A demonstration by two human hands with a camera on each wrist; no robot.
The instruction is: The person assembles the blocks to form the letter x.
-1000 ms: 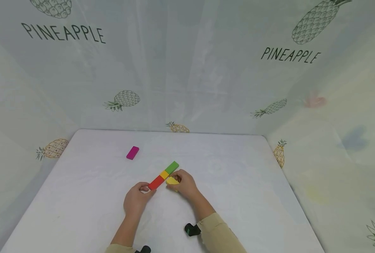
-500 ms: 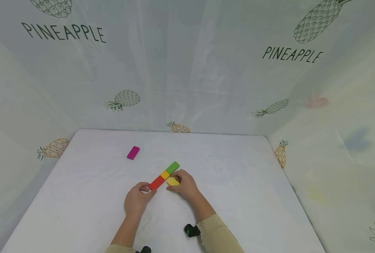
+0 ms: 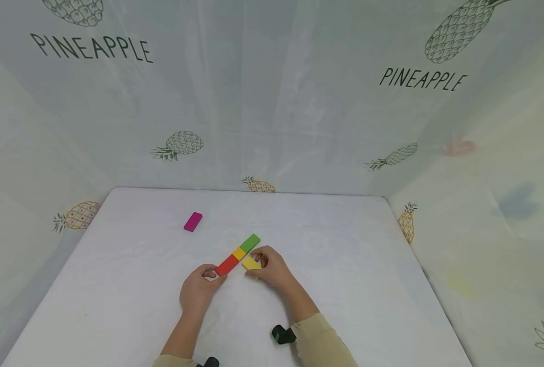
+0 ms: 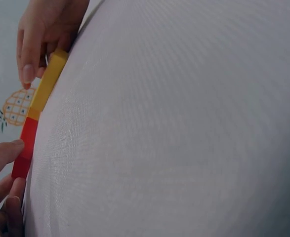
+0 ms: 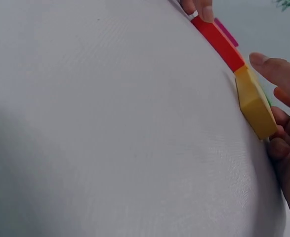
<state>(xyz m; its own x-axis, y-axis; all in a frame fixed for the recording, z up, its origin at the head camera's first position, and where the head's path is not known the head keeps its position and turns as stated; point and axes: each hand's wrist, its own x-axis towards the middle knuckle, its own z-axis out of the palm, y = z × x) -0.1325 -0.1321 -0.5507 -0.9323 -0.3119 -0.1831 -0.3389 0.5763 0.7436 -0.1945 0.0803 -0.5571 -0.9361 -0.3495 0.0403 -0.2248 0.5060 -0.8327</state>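
Observation:
Red block (image 3: 227, 265), small orange-yellow block (image 3: 238, 254) and green block (image 3: 250, 242) lie end to end in a slanting row on the white table. My left hand (image 3: 198, 289) pinches the near end of the red block between thumb and fingers. A yellow block (image 3: 251, 263) lies to the right of the row, close to the orange-yellow one. Around its right side stands my right hand (image 3: 274, 267), fingers loosely bent and parted. In the right wrist view, one extended finger (image 5: 270, 69) is apart from the yellow block, while curled fingers are near its end.
A magenta block (image 3: 192, 221) lies alone farther back on the left of the white table (image 3: 336, 244). Pineapple-printed cloth (image 3: 272, 102) hangs behind the table and at its sides. Dark wrist cameras (image 3: 283, 334) are near both sleeves.
My right hand has shifted slightly right, and its fingers have loosened from the yellow block, which stays beside the row. My left hand keeps its hold on the red block.

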